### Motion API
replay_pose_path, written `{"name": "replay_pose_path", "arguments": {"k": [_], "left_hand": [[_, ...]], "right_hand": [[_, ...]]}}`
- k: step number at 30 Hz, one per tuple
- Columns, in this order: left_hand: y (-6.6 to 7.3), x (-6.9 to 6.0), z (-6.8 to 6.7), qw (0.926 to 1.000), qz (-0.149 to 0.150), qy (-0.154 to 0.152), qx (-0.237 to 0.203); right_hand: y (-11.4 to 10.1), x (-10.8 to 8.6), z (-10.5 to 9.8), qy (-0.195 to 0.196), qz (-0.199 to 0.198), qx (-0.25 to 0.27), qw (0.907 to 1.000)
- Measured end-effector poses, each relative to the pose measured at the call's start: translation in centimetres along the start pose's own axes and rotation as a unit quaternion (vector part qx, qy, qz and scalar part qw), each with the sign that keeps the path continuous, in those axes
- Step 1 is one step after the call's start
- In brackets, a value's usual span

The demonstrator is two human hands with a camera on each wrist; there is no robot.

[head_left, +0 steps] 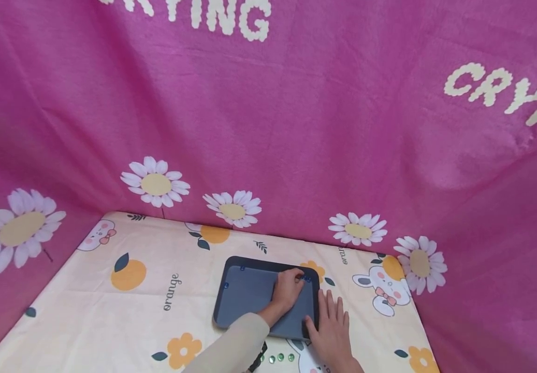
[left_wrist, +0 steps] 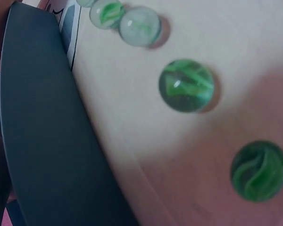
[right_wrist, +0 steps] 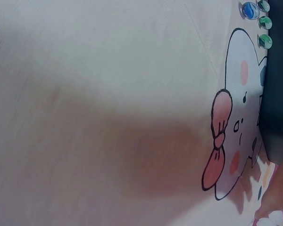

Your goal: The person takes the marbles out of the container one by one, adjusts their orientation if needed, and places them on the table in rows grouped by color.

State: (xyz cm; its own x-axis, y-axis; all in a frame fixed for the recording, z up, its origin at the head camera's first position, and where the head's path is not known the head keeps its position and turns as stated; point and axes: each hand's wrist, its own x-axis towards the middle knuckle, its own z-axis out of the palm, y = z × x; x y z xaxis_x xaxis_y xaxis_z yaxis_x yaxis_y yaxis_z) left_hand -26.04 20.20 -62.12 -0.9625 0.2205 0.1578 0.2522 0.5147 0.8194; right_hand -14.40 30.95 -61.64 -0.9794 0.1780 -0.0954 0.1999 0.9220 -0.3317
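Observation:
A dark grey rectangular tray lies on the patterned tablecloth. My left hand reaches across it, fingers curled and pinching at a blue marble by the far right corner. Another blue marble sits right beside the fingertips. Toward the tray's far left are two more blue marbles, one near the back wall and one by the left wall. My right hand rests with straight, spread fingers along the tray's right edge, its thumb at the rim.
Several green marbles lie on the cloth before the tray's near side; the left wrist view shows one green marble close up. A blue marble lies among them in the right wrist view. A pink curtain surrounds the table.

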Motion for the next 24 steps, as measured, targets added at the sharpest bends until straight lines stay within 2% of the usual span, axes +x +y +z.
{"name": "replay_pose_path", "arguments": {"k": [8, 24], "left_hand": [[-0.05, 0.49, 0.63, 0.9994, 0.005, -0.009, 0.032], [0.63, 0.74, 0.27, 0.9963, 0.018, -0.04, 0.073]], "right_hand": [[0.04, 0.07, -0.02, 0.002, 0.001, -0.001, 1.0], [-0.1, 0.12, -0.14, 0.003, 0.004, -0.001, 1.0]]}}
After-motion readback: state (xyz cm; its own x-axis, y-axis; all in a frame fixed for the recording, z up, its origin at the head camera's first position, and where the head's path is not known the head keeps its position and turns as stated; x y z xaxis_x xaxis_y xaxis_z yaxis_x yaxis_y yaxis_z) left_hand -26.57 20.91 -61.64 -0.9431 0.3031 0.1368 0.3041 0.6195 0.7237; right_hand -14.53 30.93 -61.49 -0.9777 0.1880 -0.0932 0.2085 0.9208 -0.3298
